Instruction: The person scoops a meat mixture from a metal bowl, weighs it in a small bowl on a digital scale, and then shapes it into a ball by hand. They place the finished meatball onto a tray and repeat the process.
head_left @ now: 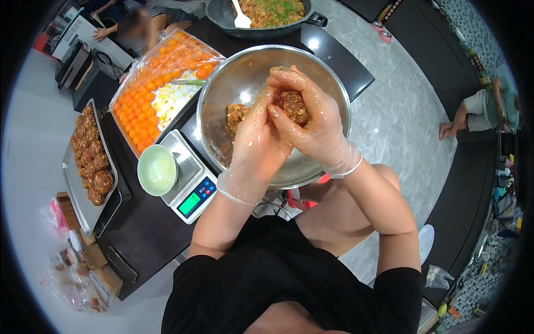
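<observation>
Over a large steel mixing bowl [239,75], my two hands in clear, greasy plastic gloves cup a ball of minced filling [293,107]. My left hand [259,131] curves along its left side. My right hand [316,114] wraps round its far and right sides, fingers bent over the top. Part of the ball is hidden behind the palms and fingers. More of the brown, chunky filling [236,115] lies in the bowl at the left, partly covered by my left hand.
Left of the bowl are a digital scale [193,192] bearing a pale green bowl [158,170], a plastic-covered tray of orange egg yolks [136,119], and a tray of filling balls [92,156]. A wok [256,30] with a white spatula [242,21] stands behind. Other people [492,106] are farther off.
</observation>
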